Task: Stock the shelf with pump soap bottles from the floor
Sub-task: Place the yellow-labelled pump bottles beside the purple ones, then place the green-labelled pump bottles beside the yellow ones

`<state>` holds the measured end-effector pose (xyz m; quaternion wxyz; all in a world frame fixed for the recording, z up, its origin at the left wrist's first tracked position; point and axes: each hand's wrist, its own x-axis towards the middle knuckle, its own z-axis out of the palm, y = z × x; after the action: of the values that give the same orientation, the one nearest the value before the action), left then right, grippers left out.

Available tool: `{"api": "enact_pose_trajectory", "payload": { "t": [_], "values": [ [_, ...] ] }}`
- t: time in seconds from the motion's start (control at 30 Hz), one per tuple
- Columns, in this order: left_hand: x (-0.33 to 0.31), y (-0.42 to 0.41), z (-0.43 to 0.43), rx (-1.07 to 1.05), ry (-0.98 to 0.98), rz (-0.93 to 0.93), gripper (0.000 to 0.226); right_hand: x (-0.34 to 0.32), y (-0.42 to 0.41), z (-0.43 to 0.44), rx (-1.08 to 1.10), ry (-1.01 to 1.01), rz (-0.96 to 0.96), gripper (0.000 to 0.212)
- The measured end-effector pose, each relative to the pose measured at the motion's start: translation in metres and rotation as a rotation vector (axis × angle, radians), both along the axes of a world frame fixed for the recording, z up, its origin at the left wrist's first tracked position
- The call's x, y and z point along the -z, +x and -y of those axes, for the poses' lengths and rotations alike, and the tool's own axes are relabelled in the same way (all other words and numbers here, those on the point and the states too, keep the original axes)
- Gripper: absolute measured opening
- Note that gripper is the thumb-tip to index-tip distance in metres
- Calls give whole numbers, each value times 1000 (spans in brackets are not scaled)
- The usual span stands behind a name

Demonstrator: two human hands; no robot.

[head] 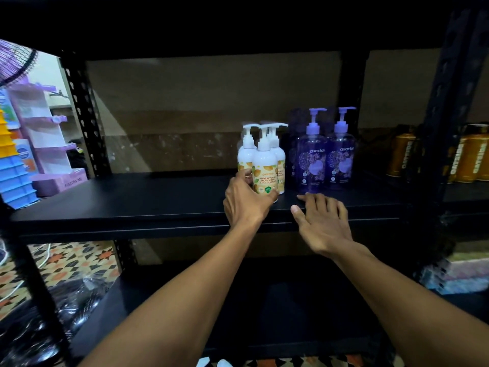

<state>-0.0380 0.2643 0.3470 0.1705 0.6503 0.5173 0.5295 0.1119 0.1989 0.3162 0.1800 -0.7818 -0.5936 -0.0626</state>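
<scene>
Three white pump soap bottles with orange labels stand grouped on the black shelf [132, 202]. My left hand [244, 200] wraps the base of the front white bottle [264, 165], thumb on one side, fingers on the other. Two purple pump bottles [325, 160] stand just to their right, with a darker one behind. My right hand [321, 221] rests flat with fingers spread on the shelf's front edge, below the left purple bottle, holding nothing.
Gold bottles [399, 154] stand on the neighbouring shelf at right behind a black upright [439, 128]. A purple-and-white plastic rack [47, 139] and stacked blue baskets [16, 178] are at left. A lower black shelf [238, 313] lies beneath my arms. Patterned floor tiles [68, 263] show lower left.
</scene>
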Motion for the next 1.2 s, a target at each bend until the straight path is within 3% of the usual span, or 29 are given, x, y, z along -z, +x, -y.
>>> {"api": "enact_pose_trajectory", "payload": {
  "t": [0.23,0.93,1.2],
  "values": [
    [-3,1,1,-19,-26,-24,66,0,0,-2,4,-4,-3,61],
    [-1,-1,-3,-20,-49,-24,70,-1,0,-1,3,-34,-22,64],
    [6,-27,13,151,-15,5,85,-3,-3,15,-58,-25,-81,64]
  ]
}}
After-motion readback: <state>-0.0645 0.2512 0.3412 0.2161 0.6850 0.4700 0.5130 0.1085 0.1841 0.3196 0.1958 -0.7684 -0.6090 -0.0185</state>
